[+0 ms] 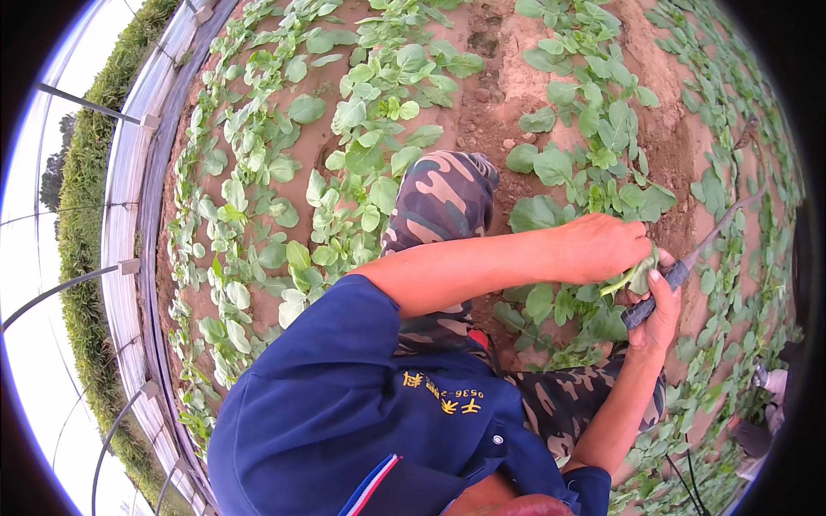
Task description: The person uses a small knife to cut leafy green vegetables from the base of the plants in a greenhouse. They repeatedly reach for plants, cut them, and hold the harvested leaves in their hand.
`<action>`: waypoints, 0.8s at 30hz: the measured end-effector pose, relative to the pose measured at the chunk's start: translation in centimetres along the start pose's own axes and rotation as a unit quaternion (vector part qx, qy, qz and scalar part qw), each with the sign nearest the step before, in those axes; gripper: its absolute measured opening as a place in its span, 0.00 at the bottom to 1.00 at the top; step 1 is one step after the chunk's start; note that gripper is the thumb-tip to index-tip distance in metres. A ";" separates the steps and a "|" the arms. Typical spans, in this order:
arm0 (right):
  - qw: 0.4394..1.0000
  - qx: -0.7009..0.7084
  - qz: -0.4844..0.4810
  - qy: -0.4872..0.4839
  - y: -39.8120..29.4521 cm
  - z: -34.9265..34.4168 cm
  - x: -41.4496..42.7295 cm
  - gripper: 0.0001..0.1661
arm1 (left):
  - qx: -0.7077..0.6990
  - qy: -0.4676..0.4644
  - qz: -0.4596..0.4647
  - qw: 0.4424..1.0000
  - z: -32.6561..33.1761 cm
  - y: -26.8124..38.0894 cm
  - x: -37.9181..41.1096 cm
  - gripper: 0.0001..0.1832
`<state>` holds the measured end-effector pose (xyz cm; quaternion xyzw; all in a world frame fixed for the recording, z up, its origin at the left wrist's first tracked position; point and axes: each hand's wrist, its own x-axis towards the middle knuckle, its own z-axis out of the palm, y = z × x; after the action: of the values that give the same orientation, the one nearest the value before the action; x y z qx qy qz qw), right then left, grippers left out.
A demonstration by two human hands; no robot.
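My left hand (603, 248) reaches across to the right, its fingers curled at a green leaf with a pale stem (623, 282). Close beside it, my right hand (655, 316) grips the dark, wrapped handle (674, 276) of a short-handled hoe, and its fingertips also touch the leaf. The hoe's thin metal neck (726, 220) points up and right, bending towards a small brownish blade (746, 132). Below and around both hands grows a row of broad-leaved green seedlings (548, 164). My fingers partly hide the leaf.
My knee in camouflage trousers (445, 193) stands between two plant rows. More seedlings (368, 155) grow in rows on brown soil (481, 122). Plastic sheeting (129, 193) and curved poles (61, 290) line the left side. Another person (765, 413) is partly visible at lower right.
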<state>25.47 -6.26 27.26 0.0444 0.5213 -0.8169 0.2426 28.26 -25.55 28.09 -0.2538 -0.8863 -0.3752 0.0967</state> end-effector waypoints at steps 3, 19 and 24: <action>1.000 -0.018 -0.009 -0.017 0.4 0.1 0.0 0.21 | -0.058 0.050 0.009 0.997 0.6 -0.3 -0.4 0.11; 0.993 -0.078 -0.093 -0.009 0.5 0.1 -1.8 0.18 | -0.023 0.260 0.038 0.965 -3.9 -2.1 -2.1 0.10; 0.987 -0.029 -0.150 0.056 -2.9 -5.5 -5.3 0.17 | -0.367 0.323 -0.159 0.858 -11.4 -2.8 -6.3 0.08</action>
<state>27.88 1.35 28.94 0.0043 0.5585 -0.8247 0.0885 31.93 -37.71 32.02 0.0086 -0.6314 -0.7446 0.2163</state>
